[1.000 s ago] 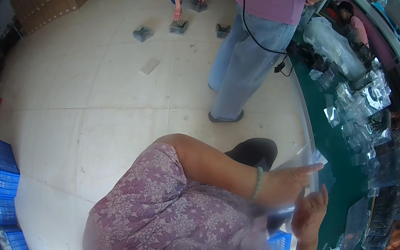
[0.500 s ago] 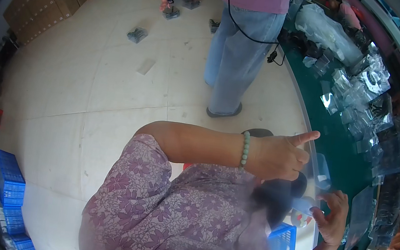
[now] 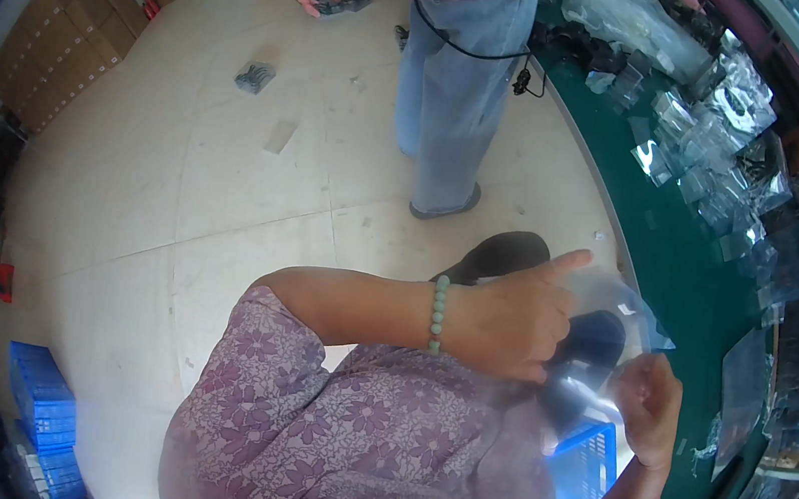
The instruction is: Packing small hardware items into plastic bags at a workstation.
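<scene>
Pale tiled floor [image 3: 174, 200], blue crates [image 3: 37, 394] stacked far left. My left hand [image 3: 517, 316], fingers curled, and right hand [image 3: 647, 403] pinch a clear plastic bag [image 3: 614, 308]; contents unclear. Blue basket [image 3: 582, 471] below, green table [image 3: 688, 278] right.

1. A pale tiled floor [image 3: 176, 180] fills most of the frame, brightly and evenly lit.
2. Brown cardboard boxes [image 3: 64, 34] are stacked along the wall at the upper left.
3. A green counter [image 3: 688, 278] curves down the right side, covered with clear plastic bags [image 3: 729, 121].
4. Stacked blue crates [image 3: 42, 399] sit at the lower left.
5. Small grey items [image 3: 256, 77] lie on the floor near the top.
</scene>
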Motion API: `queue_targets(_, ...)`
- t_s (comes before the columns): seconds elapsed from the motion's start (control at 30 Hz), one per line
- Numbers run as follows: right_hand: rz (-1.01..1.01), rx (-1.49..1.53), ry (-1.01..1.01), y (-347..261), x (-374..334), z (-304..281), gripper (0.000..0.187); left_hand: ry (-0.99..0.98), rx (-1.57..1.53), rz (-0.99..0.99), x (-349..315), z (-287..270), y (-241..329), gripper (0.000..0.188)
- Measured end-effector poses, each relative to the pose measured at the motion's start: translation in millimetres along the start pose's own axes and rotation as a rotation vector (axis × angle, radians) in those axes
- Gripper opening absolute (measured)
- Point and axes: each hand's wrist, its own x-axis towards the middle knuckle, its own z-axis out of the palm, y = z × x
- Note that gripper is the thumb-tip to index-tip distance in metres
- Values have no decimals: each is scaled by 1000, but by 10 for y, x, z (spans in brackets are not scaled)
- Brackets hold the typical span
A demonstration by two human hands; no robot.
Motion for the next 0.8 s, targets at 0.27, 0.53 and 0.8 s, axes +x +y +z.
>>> queue_targets(0.27,-75,74,-106,207,157,-236,17,207,54,-154,67,123,-86,2)
queue_targets(0.53,-143,-14,-132,87,-39,-233,24,177,-22,-112,101,59,-266,8)
queue_targets(0.8,-614,-351,-276,-151,10,-509,49,323,-1175,63,-52,-29,-657,11)
